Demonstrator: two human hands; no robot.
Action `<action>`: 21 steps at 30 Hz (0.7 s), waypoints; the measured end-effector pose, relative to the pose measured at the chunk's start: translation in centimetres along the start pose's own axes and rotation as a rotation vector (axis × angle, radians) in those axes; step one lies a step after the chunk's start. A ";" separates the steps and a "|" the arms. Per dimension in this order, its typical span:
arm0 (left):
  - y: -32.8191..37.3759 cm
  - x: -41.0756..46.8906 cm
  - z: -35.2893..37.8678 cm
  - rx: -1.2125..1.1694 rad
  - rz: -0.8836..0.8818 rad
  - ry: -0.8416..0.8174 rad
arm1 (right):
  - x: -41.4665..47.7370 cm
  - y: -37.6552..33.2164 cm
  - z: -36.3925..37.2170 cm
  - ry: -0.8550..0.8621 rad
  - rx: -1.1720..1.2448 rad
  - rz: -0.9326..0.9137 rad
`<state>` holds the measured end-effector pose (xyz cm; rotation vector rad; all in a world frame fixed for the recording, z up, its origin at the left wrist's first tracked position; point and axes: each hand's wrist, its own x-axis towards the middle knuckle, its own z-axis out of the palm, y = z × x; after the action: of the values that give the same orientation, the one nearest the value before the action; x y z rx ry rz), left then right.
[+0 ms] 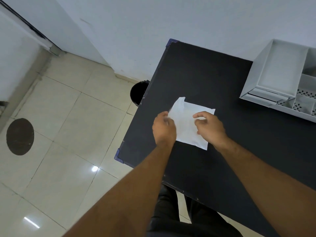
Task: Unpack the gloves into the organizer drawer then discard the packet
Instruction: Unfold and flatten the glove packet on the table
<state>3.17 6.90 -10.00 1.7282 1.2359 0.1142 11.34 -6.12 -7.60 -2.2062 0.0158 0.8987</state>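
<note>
A flat white packet (185,124) lies on the black table (213,79), near its left side. My left hand (163,128) pinches the packet's left edge, where a torn flap sticks up at the far corner. My right hand (209,126) rests on the packet's right half, thumb and fingers curled and pressing on it. The white organizer (277,74) stands at the table's far right, with an open drawer pulled out toward me. I cannot see any gloves outside the packet.
A black waste bin (137,93) stands on the tiled floor just left of the table's left edge. A dark round mark (20,136) is on the floor at far left. White walls run behind the table.
</note>
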 end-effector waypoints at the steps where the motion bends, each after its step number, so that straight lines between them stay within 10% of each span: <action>1: 0.0 0.4 -0.4 -0.058 -0.109 0.045 | -0.1 0.2 0.0 0.044 -0.020 0.023; 10: -0.9 2.2 -4.2 -0.101 -0.371 0.207 | -0.2 1.4 0.8 0.217 -0.159 0.134; 21: -0.8 1.0 -3.2 0.303 -0.020 -0.331 | -1.0 0.4 2.5 0.233 -0.234 0.095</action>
<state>1.30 9.74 -9.38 1.8977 1.0617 -0.3758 8.99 -5.08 -8.42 -2.5378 0.1330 0.7183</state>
